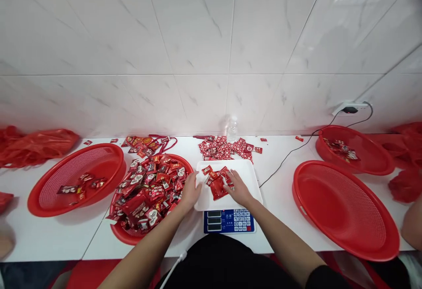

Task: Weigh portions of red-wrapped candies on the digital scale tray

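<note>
A white weighing tray [252, 183] sits on a scale with a blue keypad panel [229, 222] right in front of me. Several red snack packets [216, 187] lie in a small heap on the tray. My left hand [190, 191] is at the tray's left rim, its fingers apart and nothing visible in them. Over the right side of the heap, my right hand [239, 188] has its fingers spread and its fingertips at the packets. Just left of the scale stands a red basket [126, 235] heaped with wrapped snacks [150, 192].
Small red packets [224, 148] are piled behind the tray, near a clear bottle [232, 128]. Red baskets stand at the left [42, 192], right [346, 210] and far right [379, 157]. A black cable [290, 151] runs to the wall socket. Other people's arms show at both edges.
</note>
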Demonstrator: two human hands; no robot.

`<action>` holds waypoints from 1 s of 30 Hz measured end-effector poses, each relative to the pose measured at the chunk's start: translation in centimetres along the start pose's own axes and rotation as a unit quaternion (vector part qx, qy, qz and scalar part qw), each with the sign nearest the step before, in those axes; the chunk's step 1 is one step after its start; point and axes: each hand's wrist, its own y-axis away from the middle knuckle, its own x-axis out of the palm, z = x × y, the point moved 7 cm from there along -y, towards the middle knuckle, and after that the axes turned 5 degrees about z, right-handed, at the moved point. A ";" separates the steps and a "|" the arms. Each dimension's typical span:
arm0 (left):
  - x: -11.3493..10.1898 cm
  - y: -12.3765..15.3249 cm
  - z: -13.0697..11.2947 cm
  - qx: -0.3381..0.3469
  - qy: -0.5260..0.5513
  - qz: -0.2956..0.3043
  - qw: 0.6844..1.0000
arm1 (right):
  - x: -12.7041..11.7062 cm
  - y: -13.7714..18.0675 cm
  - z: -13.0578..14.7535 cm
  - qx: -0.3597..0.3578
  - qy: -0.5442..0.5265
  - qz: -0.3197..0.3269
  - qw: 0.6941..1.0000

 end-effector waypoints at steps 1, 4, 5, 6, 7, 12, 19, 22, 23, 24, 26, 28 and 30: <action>-1.5 -0.2 1.0 -0.009 -0.042 -0.028 0.999 | -0.2 0.9 -0.5 0.014 -0.006 -0.008 1.000; -4.1 -1.5 4.4 -0.053 -0.153 -0.023 0.986 | -0.8 3.2 -1.5 0.037 -0.026 -0.035 0.998; -4.3 -2.0 5.2 -0.061 -0.183 0.002 0.981 | -0.9 3.7 -1.6 0.041 -0.033 -0.047 0.998; -4.2 -2.4 5.8 -0.062 -0.211 0.030 0.975 | -1.0 4.2 -1.7 0.045 -0.041 -0.058 0.996; -3.9 -2.7 6.1 -0.055 -0.238 0.058 0.968 | -1.0 4.5 -1.6 0.048 -0.047 -0.067 0.995; -2.5 -3.1 5.2 -0.008 -0.347 0.117 0.931 | -0.4 5.0 -0.9 0.050 -0.040 -0.073 0.995; -4.0 -2.9 4.2 0.014 -0.349 0.102 0.931 | -0.8 6.1 -1.5 0.059 -0.027 -0.092 0.994; -5.8 -2.5 2.2 0.035 -0.305 0.018 0.952 | -1.0 6.5 -2.1 0.068 -0.019 -0.098 0.993; -6.0 -2.2 1.3 0.048 -0.280 -0.007 0.959 | -1.1 6.6 -2.2 0.072 -0.015 -0.097 0.993; -5.9 -1.8 0.3 0.060 -0.252 -0.023 0.966 | -1.0 6.6 -2.3 0.074 -0.011 -0.096 0.993; -4.4 -1.0 -1.4 0.082 -0.199 -0.012 0.976 | -0.9 6.6 -2.3 0.071 -0.005 -0.091 0.993; -1.5 -0.2 -3.0 0.116 -0.164 0.043 0.979 | -0.7 6.4 -2.1 0.064 0.002 -0.083 0.995; 1.4 0.3 -4.1 0.149 -0.148 0.096 0.973 | -0.4 6.2 -1.9 0.061 0.014 -0.075 0.995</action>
